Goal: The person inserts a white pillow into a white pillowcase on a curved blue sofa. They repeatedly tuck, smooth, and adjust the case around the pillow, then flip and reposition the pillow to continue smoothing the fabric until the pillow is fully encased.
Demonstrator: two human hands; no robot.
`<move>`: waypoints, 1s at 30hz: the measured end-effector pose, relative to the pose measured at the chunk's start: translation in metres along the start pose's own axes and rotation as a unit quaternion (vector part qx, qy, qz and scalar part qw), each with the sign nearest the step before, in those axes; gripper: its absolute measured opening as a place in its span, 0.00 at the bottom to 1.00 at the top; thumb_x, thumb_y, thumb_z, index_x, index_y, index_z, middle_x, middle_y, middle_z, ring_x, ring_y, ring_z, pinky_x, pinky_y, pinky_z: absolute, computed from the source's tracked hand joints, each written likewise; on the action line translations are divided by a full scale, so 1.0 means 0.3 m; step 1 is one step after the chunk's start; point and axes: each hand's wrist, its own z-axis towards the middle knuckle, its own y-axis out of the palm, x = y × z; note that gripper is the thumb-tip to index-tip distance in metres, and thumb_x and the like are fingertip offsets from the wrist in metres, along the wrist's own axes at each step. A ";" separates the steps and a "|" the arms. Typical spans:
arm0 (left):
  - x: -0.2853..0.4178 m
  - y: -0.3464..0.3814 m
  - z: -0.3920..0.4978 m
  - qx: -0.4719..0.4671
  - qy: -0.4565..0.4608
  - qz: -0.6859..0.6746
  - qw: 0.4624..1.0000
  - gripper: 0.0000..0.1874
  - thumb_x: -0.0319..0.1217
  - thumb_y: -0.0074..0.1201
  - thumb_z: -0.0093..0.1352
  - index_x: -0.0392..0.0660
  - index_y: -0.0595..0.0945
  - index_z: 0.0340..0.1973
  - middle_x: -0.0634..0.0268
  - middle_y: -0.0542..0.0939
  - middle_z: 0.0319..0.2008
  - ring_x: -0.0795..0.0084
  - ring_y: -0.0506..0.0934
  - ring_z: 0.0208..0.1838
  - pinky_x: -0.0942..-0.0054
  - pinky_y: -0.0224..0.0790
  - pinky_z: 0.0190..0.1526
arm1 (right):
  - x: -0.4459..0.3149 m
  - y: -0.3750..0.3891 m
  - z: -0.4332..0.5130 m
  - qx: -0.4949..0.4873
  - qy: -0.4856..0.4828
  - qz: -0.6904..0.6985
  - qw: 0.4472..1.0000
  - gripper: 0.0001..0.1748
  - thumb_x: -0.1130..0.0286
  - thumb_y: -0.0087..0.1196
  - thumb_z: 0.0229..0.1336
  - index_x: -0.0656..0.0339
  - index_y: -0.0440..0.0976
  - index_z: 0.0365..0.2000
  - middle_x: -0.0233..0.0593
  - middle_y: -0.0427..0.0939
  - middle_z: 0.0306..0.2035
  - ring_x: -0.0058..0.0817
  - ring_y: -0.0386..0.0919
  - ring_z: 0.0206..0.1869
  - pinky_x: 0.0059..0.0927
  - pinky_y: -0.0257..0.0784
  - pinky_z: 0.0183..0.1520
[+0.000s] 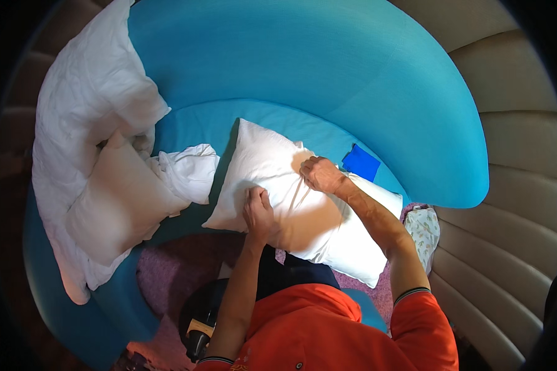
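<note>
A white pillow [255,157] lies across the seat in front of me, its near side by my lap. Creases in its white fabric run down from my right hand [322,175], whose curled fingers pinch the cloth near the pillow's upper middle. My left hand [258,213] rests against the near left part of the pillow with fingers bent; whether it grips any cloth cannot be made out. The pillow's right part [352,250] sticks out beyond a loose fold of cloth, and my right forearm crosses over it.
A curved blue sofa [306,60] wraps around me. To the left are a white duvet [93,92], another pillow [120,199] and a crumpled white cloth [192,169]. A blue cloth piece [362,162] lies at the right, a patterned bag [422,232] beyond. A black round table [190,301] stands lower left.
</note>
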 end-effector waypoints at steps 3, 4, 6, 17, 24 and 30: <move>0.159 -0.044 0.035 0.024 0.094 0.056 0.994 0.15 0.33 0.61 0.74 0.40 0.79 0.52 0.50 0.78 0.57 0.38 0.77 0.58 0.44 0.73 0.51 | 0.013 0.000 -0.031 -0.069 -0.011 -0.053 0.996 0.07 0.67 0.61 0.59 0.60 0.81 0.31 0.40 0.81 0.33 0.39 0.82 0.39 0.41 0.79 0.45; 0.156 -0.050 0.040 -0.035 0.093 0.065 0.993 0.19 0.34 0.63 0.73 0.38 0.78 0.55 0.52 0.75 0.59 0.40 0.75 0.59 0.46 0.74 0.56 | 0.013 -0.006 -0.045 -0.083 -0.004 -0.059 0.995 0.07 0.66 0.61 0.59 0.60 0.81 0.31 0.39 0.81 0.33 0.38 0.82 0.39 0.40 0.79 0.45; 0.139 -0.036 0.048 -0.091 0.106 0.121 0.983 0.19 0.33 0.65 0.72 0.40 0.80 0.56 0.55 0.77 0.58 0.43 0.77 0.57 0.47 0.74 0.56 | 0.007 -0.010 -0.056 -0.092 0.002 -0.062 0.994 0.08 0.65 0.60 0.60 0.58 0.80 0.29 0.38 0.81 0.32 0.37 0.82 0.39 0.40 0.79 0.44; 0.060 0.079 0.059 -0.115 -0.045 0.008 0.992 0.04 0.22 0.56 0.68 0.40 0.81 0.29 0.50 0.83 0.38 0.42 0.81 0.47 0.48 0.76 0.48 | -0.025 0.009 -0.055 -0.076 0.005 -0.006 0.997 0.07 0.67 0.62 0.59 0.60 0.81 0.32 0.40 0.81 0.34 0.40 0.83 0.41 0.42 0.80 0.45; 0.061 0.137 -0.074 -0.066 0.124 0.036 0.989 0.04 0.22 0.59 0.67 0.38 0.78 0.34 0.50 0.79 0.40 0.44 0.80 0.48 0.50 0.74 0.48 | -0.053 0.019 -0.106 -0.033 0.042 0.095 0.994 0.06 0.70 0.61 0.61 0.63 0.81 0.34 0.41 0.82 0.36 0.44 0.83 0.42 0.44 0.81 0.47; 0.032 0.074 -0.161 -0.057 0.134 -0.028 0.989 0.08 0.27 0.62 0.69 0.41 0.78 0.39 0.51 0.77 0.41 0.42 0.75 0.49 0.47 0.70 0.50 | -0.185 -0.089 -0.125 -0.051 -0.015 0.153 0.987 0.26 0.67 0.63 0.63 0.62 0.78 0.60 0.48 0.78 0.61 0.46 0.74 0.65 0.43 0.69 0.72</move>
